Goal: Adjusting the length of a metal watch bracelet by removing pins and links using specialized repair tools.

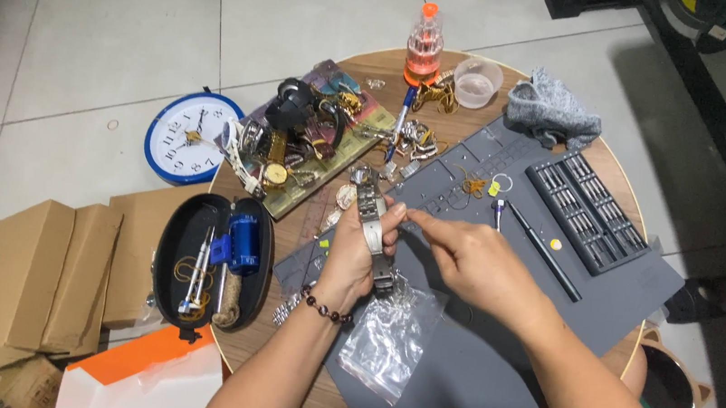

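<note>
Above a clear bag [391,335], left hand [346,270] grips a metal watch [372,219]; right hand's [479,263] forefinger touches it.

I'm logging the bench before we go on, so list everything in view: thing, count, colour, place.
metal watch: one, silver, held over the mat
work mat: one, grey, on the round table
round table: one, wood-brown
plastic bag: one, clear, on the mat beneath the hands
bit set: one, black, right part of the mat
screwdriver: one, black, left of the bit set
tool case: one, black, open, table's left edge
pile of watches: several, gold and black, rear left
bottle: one, orange-capped, far edge
small cup: one, clear, beside the bottle
cloth: one, grey, rear right
wall clock: one, blue-rimmed, on the floor
cardboard boxes: several, brown, on the floor at left
left hand: holds the watch
right hand: forefinger at the watch
</note>
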